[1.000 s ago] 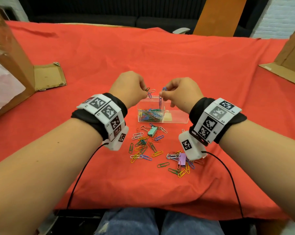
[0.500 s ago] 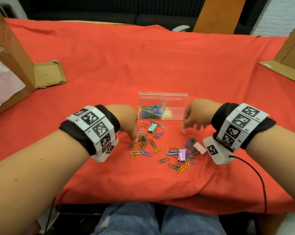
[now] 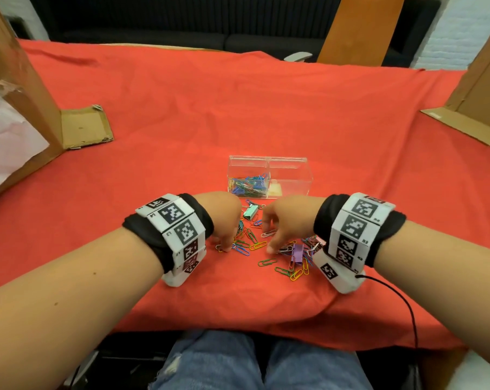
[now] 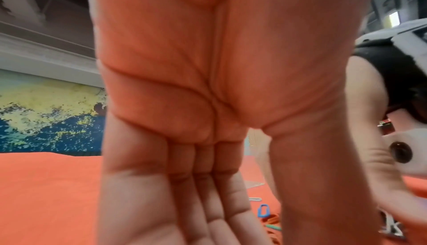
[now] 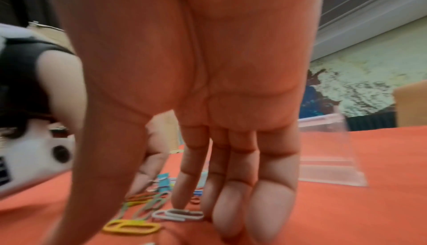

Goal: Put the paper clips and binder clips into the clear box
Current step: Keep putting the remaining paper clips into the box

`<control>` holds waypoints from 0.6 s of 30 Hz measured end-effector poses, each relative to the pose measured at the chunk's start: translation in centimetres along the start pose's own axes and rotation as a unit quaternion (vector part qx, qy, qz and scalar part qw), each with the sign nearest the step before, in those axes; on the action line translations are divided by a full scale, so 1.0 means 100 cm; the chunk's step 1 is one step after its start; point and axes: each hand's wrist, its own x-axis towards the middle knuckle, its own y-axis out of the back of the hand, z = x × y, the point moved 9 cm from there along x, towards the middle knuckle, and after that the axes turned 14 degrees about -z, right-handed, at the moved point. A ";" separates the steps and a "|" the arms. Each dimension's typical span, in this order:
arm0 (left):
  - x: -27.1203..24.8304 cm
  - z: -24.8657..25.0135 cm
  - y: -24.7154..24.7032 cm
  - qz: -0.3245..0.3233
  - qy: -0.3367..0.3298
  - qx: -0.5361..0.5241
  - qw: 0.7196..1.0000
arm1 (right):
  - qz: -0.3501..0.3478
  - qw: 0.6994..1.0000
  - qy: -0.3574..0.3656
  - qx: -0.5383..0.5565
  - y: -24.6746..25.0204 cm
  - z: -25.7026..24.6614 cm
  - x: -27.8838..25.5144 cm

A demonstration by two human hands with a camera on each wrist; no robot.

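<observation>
The clear box [image 3: 290, 171] stands on the red cloth, its left compartment holding several coloured paper clips [image 3: 249, 184]. Loose paper clips [image 3: 256, 244] lie scattered in front of it, along with a green binder clip [image 3: 250, 213] and a purple binder clip [image 3: 297, 251]. My left hand [image 3: 224, 244] reaches down into the left side of the pile, fingers [image 4: 208, 212] straight, nothing held. My right hand [image 3: 267, 239] hovers over the middle of the pile, its fingers [image 5: 231, 203] pointing down beside a white paper clip [image 5: 177, 215] and a yellow paper clip [image 5: 131, 228].
A tall cardboard box [image 3: 18, 102] with a flap [image 3: 84, 130] lying on the cloth stands at the left. More cardboard [image 3: 474, 114] sits at the right. A black cable [image 3: 404, 302] trails from my right wrist over the table's front edge.
Both hands came down from above the clear box to the loose pile. The clips they held a second ago are gone from their fingers. The right hand shifted left into the pile.
</observation>
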 end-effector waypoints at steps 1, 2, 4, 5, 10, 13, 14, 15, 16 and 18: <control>0.001 0.000 -0.001 -0.001 -0.006 -0.006 1.000 | -0.007 1.000 0.012 -0.012 -0.002 -0.009 0.001; 0.002 -0.002 -0.002 -0.005 -0.010 -0.017 1.000 | -0.010 0.999 0.019 -0.030 -0.003 -0.016 0.002; 0.005 -0.005 -0.004 -0.012 -0.018 -0.048 0.999 | -0.006 0.997 0.024 -0.068 -0.004 -0.026 0.003; 0.005 -0.006 -0.005 -0.012 -0.023 -0.059 0.998 | -0.001 0.996 0.025 -0.080 -0.004 -0.029 0.003; 0.008 -0.007 -0.007 -0.003 -0.044 -0.078 0.996 | 0.003 0.998 0.050 -0.048 -0.007 -0.032 0.007; 0.007 -0.008 -0.007 0.004 -0.052 -0.078 0.996 | 0.002 0.998 0.041 -0.050 -0.009 -0.033 0.004; 0.007 -0.008 -0.008 0.006 -0.054 -0.081 0.995 | 0.006 0.998 0.037 -0.055 -0.009 -0.033 0.003; 0.007 -0.008 -0.008 0.007 -0.056 -0.081 0.995 | 0.009 0.997 0.034 -0.064 -0.009 -0.034 0.002; 0.006 -0.008 -0.008 0.007 -0.058 -0.079 0.995 | 0.011 0.996 0.033 -0.076 -0.010 -0.035 0.001; 0.006 -0.007 -0.008 0.008 -0.061 -0.070 0.996 | 0.014 0.993 0.035 -0.109 -0.011 -0.040 0.001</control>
